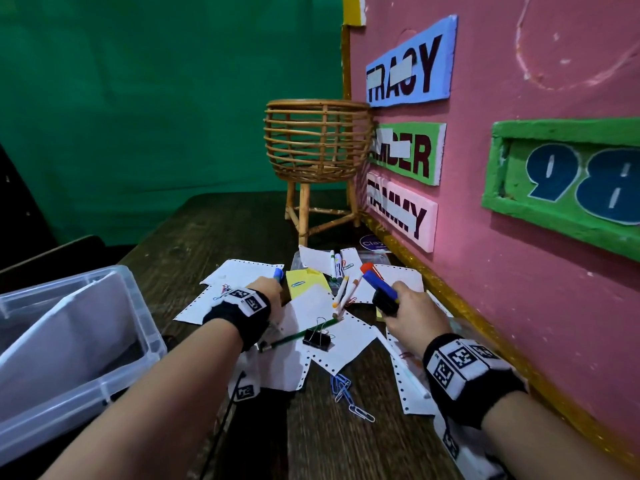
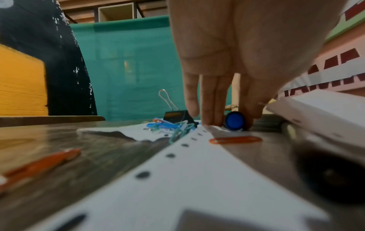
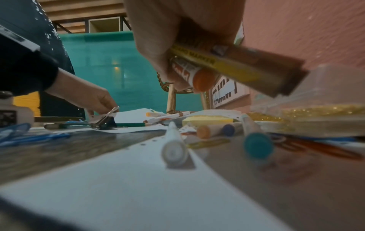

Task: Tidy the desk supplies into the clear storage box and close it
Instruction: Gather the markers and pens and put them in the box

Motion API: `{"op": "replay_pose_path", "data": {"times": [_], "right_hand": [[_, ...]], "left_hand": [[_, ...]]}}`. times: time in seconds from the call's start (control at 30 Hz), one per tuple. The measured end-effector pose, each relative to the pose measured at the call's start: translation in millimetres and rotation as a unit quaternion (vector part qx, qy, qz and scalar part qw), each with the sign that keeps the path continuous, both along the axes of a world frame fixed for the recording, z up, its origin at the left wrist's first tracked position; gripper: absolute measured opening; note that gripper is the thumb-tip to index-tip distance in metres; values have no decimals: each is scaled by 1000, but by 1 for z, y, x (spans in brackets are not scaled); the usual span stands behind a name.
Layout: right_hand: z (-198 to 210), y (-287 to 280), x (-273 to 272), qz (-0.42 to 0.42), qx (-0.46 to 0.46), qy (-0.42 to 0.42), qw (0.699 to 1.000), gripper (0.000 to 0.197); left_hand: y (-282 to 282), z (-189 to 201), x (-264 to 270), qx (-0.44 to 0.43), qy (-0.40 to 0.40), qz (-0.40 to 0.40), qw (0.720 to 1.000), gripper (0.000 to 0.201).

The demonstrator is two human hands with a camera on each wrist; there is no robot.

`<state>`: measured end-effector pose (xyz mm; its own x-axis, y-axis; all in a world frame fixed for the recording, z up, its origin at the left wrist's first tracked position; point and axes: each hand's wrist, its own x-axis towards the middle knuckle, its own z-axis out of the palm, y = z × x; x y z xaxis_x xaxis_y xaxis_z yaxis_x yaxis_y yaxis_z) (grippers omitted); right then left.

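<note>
Showing only underneath, left fingers [image 2: 209,100] pinch blue-capped marker [image 2: 235,121]

Table [image 1: 214,233]: dark wood, visible grain, slight sheen. Storage box [image 1: 114,289] at 9 o'clock: clear glossy plastic, smooth. Loose sheets [image 1: 346,344]: matt white paper with punched edge holes. Yellow note pad [image 1: 306,282]: matt paper. Binder clip [image 1: 316,338]: black painted metal body, bright wire handles. Paper clips [image 1: 343,389] at 6 o'clock: smooth coloured coating. Markers [image 1: 375,280]: smooth plastic barrels with glossy caps. Basket stand [image 1: 317,143] at 12 o'clock: woven rattan, lightly glossy. Wall [image 1: 519,237] at 3 o'clock: rough painted pink surface. Wrist bands [image 1: 471,375]: black cloth.
</note>
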<state>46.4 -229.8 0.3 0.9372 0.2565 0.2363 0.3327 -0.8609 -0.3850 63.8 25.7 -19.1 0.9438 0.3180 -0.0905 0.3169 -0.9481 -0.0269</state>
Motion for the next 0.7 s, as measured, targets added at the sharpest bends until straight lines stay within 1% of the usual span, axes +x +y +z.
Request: {"op": "replay_pose_path", "data": {"times": [0.07,0.1,0.17,0.23,0.3,0.33,0.37,0.43,0.47,0.5,0.53,0.6,0.63,0.67,0.7], "right_hand": [[2,-1,-1,-6,16,-3,1000,25],[2,-2,-1,-3,35,5,999,24],[3,-4,-3,29,105,37,993,22],[5,-7,-3,66,206,81,973,19],[7,-12,-1,73,306,105,944,18],[8,-14,0,62,351,105,928,15],[9,-16,2,49,390,104,913,16],[7,-18,6,23,458,123,880,23],[5,-19,8,12,480,133,867,24],[2,-20,9,3,495,143,857,24],[0,-21,10,-3,509,150,848,29],[-3,-23,14,-19,527,165,833,41],[-3,-24,16,-28,533,169,829,39],[-5,-28,19,-38,538,174,824,29],[-6,-29,21,-45,544,178,819,19]], "left_hand": [[5,-2,2,-2,-47,36,998,14],[1,1,-1,-3,-53,37,998,13],[-11,12,-10,-26,-95,39,994,8],[-28,27,-15,-64,-154,61,984,21],[-49,39,-18,-177,-225,67,956,28],[-62,46,-21,-259,-243,46,934,30],[-74,51,-24,-344,-238,12,908,32],[-100,58,-32,-485,-162,-62,857,28],[-113,60,-37,-532,-119,-94,833,25],[-124,61,-40,-556,-85,-120,818,24],[-132,61,-40,-570,-60,-140,808,23],[-141,57,-34,-551,-38,-174,815,19],[-141,55,-28,-522,-40,-186,831,17],[-143,54,-21,-477,-47,-195,856,19],[-138,52,-13,-397,-66,-192,895,26]]}}
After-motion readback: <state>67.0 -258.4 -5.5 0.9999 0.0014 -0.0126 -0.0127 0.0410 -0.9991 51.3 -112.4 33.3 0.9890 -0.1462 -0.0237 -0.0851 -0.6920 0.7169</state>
